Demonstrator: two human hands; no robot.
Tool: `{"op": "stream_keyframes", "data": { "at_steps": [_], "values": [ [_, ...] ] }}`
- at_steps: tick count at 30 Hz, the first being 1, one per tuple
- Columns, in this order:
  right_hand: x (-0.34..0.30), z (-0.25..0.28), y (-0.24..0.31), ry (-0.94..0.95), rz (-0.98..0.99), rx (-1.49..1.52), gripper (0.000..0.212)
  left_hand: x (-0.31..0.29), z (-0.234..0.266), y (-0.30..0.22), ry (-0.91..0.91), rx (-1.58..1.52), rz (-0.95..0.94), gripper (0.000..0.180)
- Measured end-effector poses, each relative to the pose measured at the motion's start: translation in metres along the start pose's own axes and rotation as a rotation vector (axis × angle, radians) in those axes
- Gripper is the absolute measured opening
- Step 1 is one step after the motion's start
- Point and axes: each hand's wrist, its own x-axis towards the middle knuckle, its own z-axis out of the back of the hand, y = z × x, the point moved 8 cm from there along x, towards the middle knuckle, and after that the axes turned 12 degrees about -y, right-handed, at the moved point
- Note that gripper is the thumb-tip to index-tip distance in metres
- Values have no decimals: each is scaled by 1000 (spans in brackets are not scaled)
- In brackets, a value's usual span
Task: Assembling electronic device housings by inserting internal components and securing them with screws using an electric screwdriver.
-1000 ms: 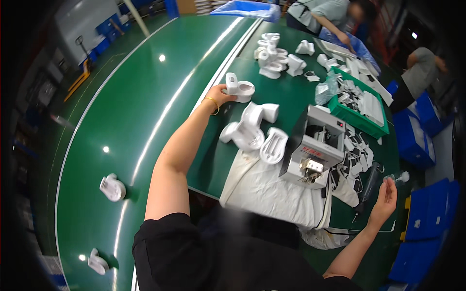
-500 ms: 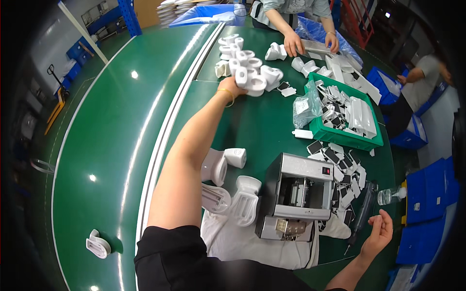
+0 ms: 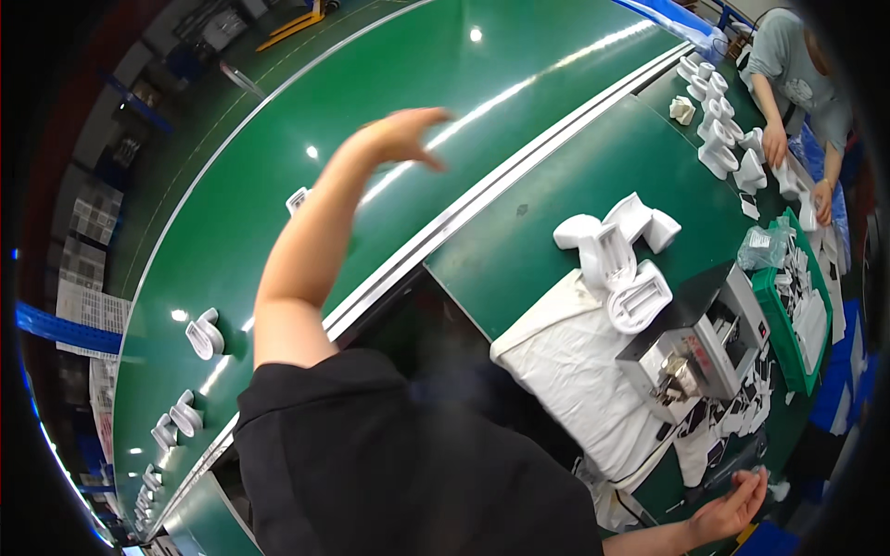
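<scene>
My left hand (image 3: 403,134) reaches out over the green belt (image 3: 408,56), fingers apart and nothing in them. A white plastic housing (image 3: 297,199) on the belt is partly hidden behind my left forearm. My right hand (image 3: 731,508) hovers at the lower right, near the table's edge, its fingers loosely bent and apart with no object visible in them. On the table, several white curved housings (image 3: 607,255) stand beside a cream cloth (image 3: 565,343). A silver-and-black benchtop machine (image 3: 709,338) sits on the cloth's right side.
More white housings (image 3: 204,334) lie along the belt at the lower left. A row of housings (image 3: 718,148) stands at the far right, by a co-worker's hands (image 3: 775,144). A green crate (image 3: 788,315) of small white parts is behind the machine, with loose dark-and-white pieces (image 3: 742,408) alongside.
The view has swung left. My left hand has let go of the housings in the far row and moved over the belt. My right hand stays low at the right.
</scene>
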Motion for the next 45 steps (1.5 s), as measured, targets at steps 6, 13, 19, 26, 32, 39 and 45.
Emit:
{"op": "stream_keyframes", "data": {
  "at_steps": [6,13,19,26,32,39,45],
  "values": [
    [-55,-36,28,89,-77,86,29,-167,4,151,-33,284,386,99],
    [-148,-164,132,545,263,207,30,-200,41,-45,-420,-268,-19,61],
    [-183,-179,133,494,385,66,93,-203,-86,-265,113,-1170,-95,66],
    [-178,-128,48,685,-581,523,77,-216,-132,-352,234,-1238,-712,92],
    [-63,-74,-10,202,-274,-147,23,-205,-148,-345,276,-1406,-489,111],
    [26,-48,-134,44,-11,-937,66,-201,-155,-347,346,-1408,-409,121],
    [24,-58,-130,76,-69,-638,49,-197,-155,-335,326,-1432,-398,122]
  ]
}}
